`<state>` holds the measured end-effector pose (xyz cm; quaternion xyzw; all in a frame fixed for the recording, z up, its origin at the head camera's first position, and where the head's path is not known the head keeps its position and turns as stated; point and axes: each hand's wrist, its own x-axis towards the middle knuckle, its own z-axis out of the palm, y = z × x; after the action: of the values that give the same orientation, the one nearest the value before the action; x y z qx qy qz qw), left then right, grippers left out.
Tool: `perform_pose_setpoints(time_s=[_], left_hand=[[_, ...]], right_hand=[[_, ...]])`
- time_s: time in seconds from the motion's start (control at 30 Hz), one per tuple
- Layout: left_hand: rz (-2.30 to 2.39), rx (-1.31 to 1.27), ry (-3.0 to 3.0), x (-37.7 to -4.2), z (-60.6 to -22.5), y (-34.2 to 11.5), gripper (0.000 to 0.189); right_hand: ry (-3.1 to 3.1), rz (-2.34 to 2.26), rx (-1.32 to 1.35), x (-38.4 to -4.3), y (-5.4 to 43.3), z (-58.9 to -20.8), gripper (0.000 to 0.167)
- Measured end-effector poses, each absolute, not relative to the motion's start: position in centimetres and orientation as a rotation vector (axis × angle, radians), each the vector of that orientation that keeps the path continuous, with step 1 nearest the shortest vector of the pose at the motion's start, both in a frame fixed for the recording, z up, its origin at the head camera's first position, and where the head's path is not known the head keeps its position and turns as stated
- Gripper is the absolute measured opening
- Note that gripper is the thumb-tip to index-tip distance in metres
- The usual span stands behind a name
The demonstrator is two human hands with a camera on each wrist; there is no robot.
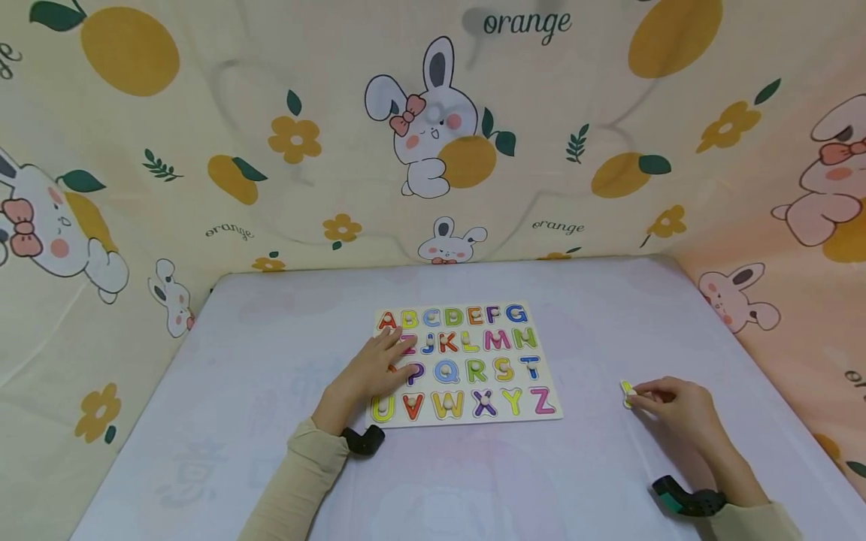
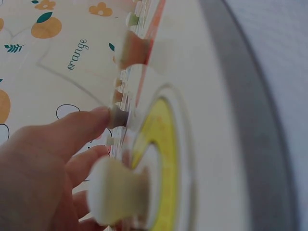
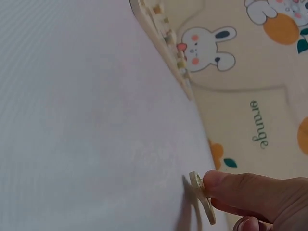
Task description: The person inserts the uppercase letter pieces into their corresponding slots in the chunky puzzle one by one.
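Observation:
A white alphabet puzzle board (image 1: 546, 385) lies on the table, filled with colourful letters, many bearing small knobs. Spread over its left side is my left hand (image 1: 368, 368), covering some letters of the middle rows. The left wrist view shows the thumb right at a small knob (image 2: 119, 117), with the yellow U (image 2: 168, 163) and its pale knob (image 2: 113, 190) closer to the camera. Off to the right of the board, my right hand (image 1: 679, 409) pinches a small yellow letter piece (image 1: 626, 392) between thumb and fingers. In the right wrist view this piece (image 3: 202, 199) stands on edge close over the table.
A pale cloth covers the table (image 1: 271, 466). Behind it and at both sides hangs a curtain (image 1: 541, 98) printed with rabbits and oranges. Black camera mounts (image 1: 365, 441) sit on both wrists. The Y place (image 1: 512, 400) in the bottom row shows no knob.

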<state>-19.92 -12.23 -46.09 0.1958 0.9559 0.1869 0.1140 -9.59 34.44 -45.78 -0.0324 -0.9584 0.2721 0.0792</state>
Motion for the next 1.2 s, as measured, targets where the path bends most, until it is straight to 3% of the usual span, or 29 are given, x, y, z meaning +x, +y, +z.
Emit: perform_pose_setpoints(time_s=[1.2], left_hand=[[0.532, 0.592, 2.810, -20.0, -46.2, -12.2, 0.062]], right_hand=[[-2.874, 1.085, 0.438, -12.9, 22.7, -45.9, 0.013]])
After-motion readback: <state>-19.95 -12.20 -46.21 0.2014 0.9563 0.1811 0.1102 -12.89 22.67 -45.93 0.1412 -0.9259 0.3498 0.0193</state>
